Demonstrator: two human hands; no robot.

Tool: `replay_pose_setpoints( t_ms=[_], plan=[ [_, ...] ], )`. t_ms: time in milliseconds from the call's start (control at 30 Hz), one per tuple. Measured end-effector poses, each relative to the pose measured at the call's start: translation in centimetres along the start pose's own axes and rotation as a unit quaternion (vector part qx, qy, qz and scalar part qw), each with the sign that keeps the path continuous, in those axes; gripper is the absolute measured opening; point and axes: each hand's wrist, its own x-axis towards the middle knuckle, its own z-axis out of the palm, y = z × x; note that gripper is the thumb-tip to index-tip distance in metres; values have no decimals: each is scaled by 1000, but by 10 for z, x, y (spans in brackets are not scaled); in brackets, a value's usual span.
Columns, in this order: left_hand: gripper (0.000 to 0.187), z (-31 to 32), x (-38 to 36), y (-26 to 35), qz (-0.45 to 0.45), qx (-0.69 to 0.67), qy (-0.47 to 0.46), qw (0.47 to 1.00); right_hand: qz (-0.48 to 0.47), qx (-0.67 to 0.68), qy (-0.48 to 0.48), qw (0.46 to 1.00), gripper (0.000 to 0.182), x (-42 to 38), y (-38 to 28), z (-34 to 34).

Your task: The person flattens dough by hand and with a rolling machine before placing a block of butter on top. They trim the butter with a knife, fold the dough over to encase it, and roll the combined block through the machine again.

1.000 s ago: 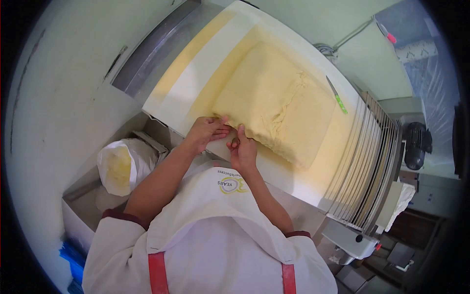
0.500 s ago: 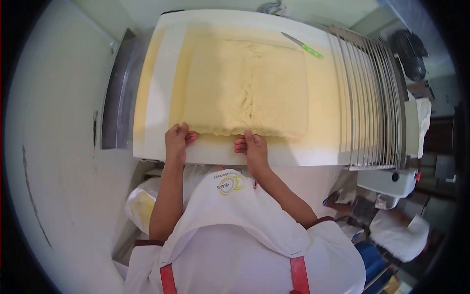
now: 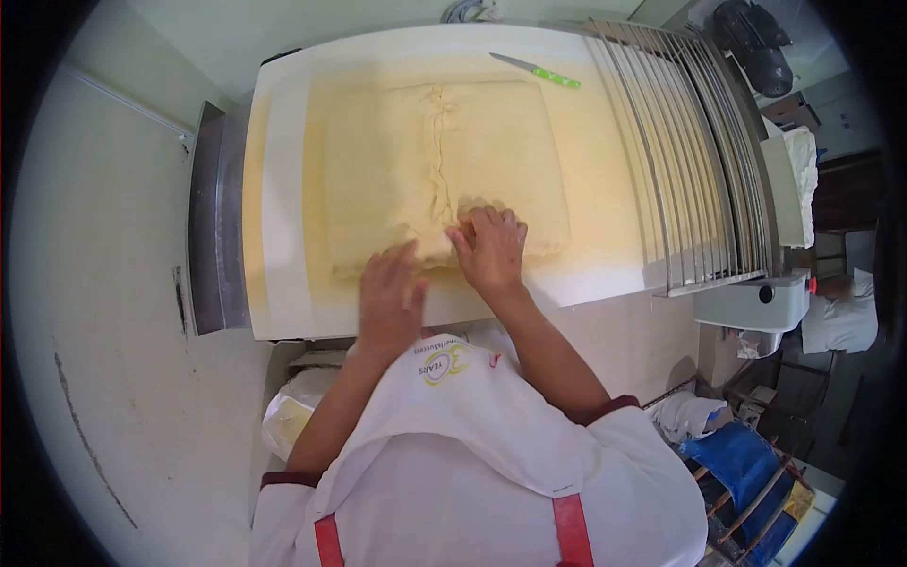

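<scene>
Fingers of the right hand (image 3: 491,250) lie spread and flat on the near edge of the dough (image 3: 439,175), just beside the ridge where its two folded halves meet; the palm presses down and grips nothing. Beside it the left hand (image 3: 389,298) is blurred, open with the fingers loosely spread, over the near left part of the same edge; whether it touches the dough cannot be told from the blur, and it holds nothing.

Outward from the hands, the dough is a broad yellow slab, folded so that a puckered seam (image 3: 437,156) runs from its near edge to its far edge down the middle. It lies on the pale belt (image 3: 283,189) of a rolling machine, with bare belt at its left and in front of it. On the far side, apart from the dough, lies a knife (image 3: 537,72) with a green handle. To the right a slatted metal guard (image 3: 680,161) covers the rollers.

Judging by this, the step in hand is pressing the folded slab flat along the seam. A next move would call for even, flat pressure from both palms, so that the layers close without tearing at the ridge.
</scene>
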Motion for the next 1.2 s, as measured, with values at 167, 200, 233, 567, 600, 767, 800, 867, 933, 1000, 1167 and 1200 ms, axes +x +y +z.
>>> replay_pose_setpoints(
  t_ms=[167,200,233,567,600,767,800,867,933,1000,1167,1200],
  plan=[
    [77,29,17,6,-7,59,-117,991,-6,60,19,998,16,7,6,2],
    [78,30,18,5,-6,73,-120,990,5,93,47,995,13,10,0,-1],
    [77,31,20,4,-3,83,-121,989,9,122,69,990,10,15,-2,-3],
    [69,12,32,-10,-3,-3,-117,993,-38,131,29,990,12,44,1,12],
    [67,5,37,-10,-11,-14,-95,995,-50,105,44,992,12,54,-8,14],
    [61,20,51,-24,2,9,-56,998,-44,46,15,998,17,64,-1,26],
    [60,20,54,-26,0,2,-49,999,-38,57,8,998,17,64,2,25],
    [60,22,63,-31,6,3,-33,999,-22,139,30,990,15,65,-1,21],
    [62,28,70,-39,16,22,-22,999,-45,78,52,995,15,85,-15,24],
    [60,28,72,-38,20,15,-24,999,-35,42,41,998,17,83,-14,27],
    [54,11,92,-48,4,-37,-86,996,22,133,-5,991,17,92,0,33],
    [53,0,101,-49,-20,-74,-128,989,15,105,19,994,16,98,-6,33]
  ],
)
